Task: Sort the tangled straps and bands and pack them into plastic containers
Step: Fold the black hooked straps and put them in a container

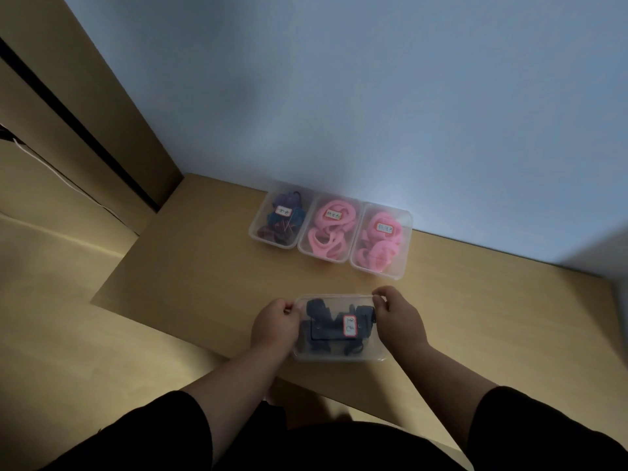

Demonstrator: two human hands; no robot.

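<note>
A clear rectangular plastic container with a white red-edged label on its lid point(336, 329) sits near the front edge of the tan wooden table point(190, 266), packed with dark navy straps and bands point(326, 329). The left hand point(275, 326) pinches the lid's left end, fingers curled over the rim, and the right hand point(396, 317) pinches the far right corner between thumb and fingertips; both look to be pressing the lid shut or adjusting it. Beyond this container, against the pale blue wall point(373, 96), stands a row of three more clear lidded boxes touching side by side: the one with mixed purple, blue and dark red bands point(280, 219) to the far left, the middle one with pink loops point(331, 229), and a second box of pink loops point(380, 241) to the far right. The likeliest trouble, as I judge it, is the bulky straps pushing up beneath the lid, so that one corner pops loose while another is pressed, or a strap end gets trapped in the rim and stops the seal. The labelled container also lies near the table's front edge; a hard downward push or a pull toward the body could tip it off. Uneven pressure might crack the thin plastic.
</note>
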